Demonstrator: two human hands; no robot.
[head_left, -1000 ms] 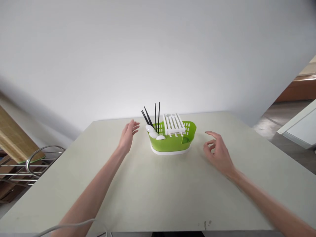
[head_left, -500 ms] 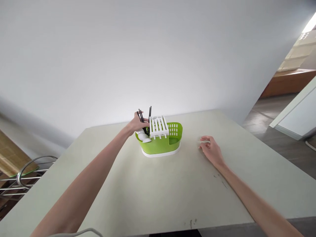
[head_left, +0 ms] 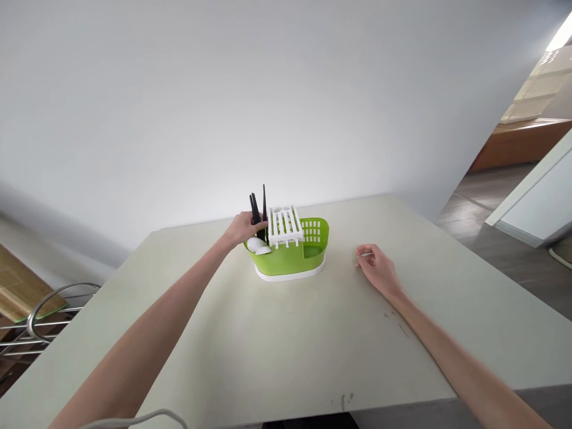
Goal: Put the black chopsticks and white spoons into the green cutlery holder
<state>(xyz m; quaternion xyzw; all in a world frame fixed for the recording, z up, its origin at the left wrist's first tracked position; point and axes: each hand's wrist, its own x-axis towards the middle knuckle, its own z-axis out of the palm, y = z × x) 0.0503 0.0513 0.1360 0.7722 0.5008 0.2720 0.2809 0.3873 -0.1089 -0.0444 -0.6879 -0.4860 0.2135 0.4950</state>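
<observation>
A green basket (head_left: 286, 262) with a slotted white rack (head_left: 285, 225) across its top stands on a white base. Several black chopsticks (head_left: 255, 208) rise out of its left end. My left hand (head_left: 245, 227) closes round them there, thumb in front and the other fingers partly hidden behind. White spoons (head_left: 258, 245) lean at the basket's left rim, just below that hand. To the right of the basket, my right hand (head_left: 378, 269) rests on the table, fingers loosely bent and apart, holding nothing that I can see.
The pale table (head_left: 286, 345) backs onto a plain wall (head_left: 286, 107). Beyond its left edge are a metal wire rack (head_left: 44, 322) and a wooden board (head_left: 27, 286). A grey cable (head_left: 147, 415) crosses the bottom left. A floor and a doorway lie to the right.
The chopsticks now stand closer together and more upright, with my left hand slightly lower and more closed round them. My right hand has stayed put. The whole view has shifted slightly.
</observation>
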